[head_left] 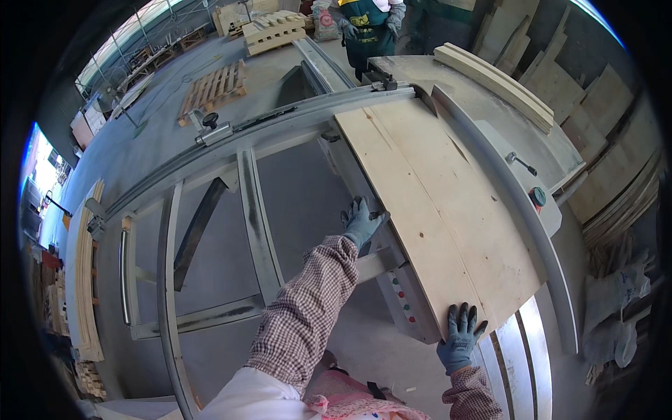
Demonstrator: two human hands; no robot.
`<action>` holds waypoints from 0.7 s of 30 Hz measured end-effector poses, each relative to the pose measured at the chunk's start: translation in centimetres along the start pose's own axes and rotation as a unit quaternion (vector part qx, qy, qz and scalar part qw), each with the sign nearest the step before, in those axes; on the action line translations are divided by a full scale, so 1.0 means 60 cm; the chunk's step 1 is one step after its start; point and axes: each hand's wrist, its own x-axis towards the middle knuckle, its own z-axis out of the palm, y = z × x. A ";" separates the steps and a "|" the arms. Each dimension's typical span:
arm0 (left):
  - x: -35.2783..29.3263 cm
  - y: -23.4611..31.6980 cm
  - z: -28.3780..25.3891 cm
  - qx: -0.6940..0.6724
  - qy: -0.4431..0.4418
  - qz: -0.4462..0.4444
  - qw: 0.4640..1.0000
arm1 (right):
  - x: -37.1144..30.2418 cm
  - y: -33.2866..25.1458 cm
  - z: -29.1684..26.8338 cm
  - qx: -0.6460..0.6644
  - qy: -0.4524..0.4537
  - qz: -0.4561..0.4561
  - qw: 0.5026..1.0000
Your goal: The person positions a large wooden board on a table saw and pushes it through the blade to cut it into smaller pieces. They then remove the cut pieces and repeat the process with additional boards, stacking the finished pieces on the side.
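Gloved hands brace the wide pale wooden board point(437, 210) flat on the grey sliding saw table point(490, 112): left hand point(362, 222) clasping its side edge, right hand point(460, 341) gripping its near end, steadying it.

I see my left hand point(362, 222) and right hand point(460, 341) in grey-blue knit gloves, with sleeves in a small red-and-white check. The wide flat wooden board point(437, 203) is pale yellow with darker grain lines. The metal saw table point(532, 231) is grey, bearing a red-and-green round knob point(537, 197).
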 end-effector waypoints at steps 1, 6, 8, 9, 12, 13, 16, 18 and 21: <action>-0.022 -0.017 -0.018 0.076 -0.007 0.005 0.997 | 0.021 -0.011 -0.001 0.014 0.006 -0.001 1.000; -0.144 -0.112 -0.086 0.262 -0.025 -0.045 0.964 | 0.109 -0.060 0.010 -0.027 -0.005 0.003 1.000; -0.141 -0.170 -0.115 0.295 -0.018 -0.061 0.953 | 0.137 -0.085 0.007 -0.030 -0.013 0.009 0.999; -0.133 -0.195 -0.132 0.312 -0.015 -0.069 0.948 | 0.151 -0.099 0.005 -0.031 -0.017 0.012 0.999; -0.078 -0.216 -0.187 0.356 -0.038 -0.076 0.931 | 0.206 -0.141 0.006 -0.033 -0.018 0.017 0.999; -0.053 -0.224 -0.199 0.358 -0.046 -0.081 0.929 | 0.230 -0.155 0.006 -0.033 -0.016 0.016 0.999; 0.025 -0.238 -0.244 0.369 -0.043 -0.081 0.925 | 0.298 -0.202 0.005 -0.023 -0.015 0.024 0.999; 0.075 -0.257 -0.269 0.374 -0.038 -0.079 0.923 | 0.344 -0.234 0.009 -0.021 -0.014 0.025 0.999; 0.149 -0.273 -0.302 0.371 -0.016 -0.074 0.925 | 0.417 -0.273 0.008 -0.022 -0.013 0.028 0.999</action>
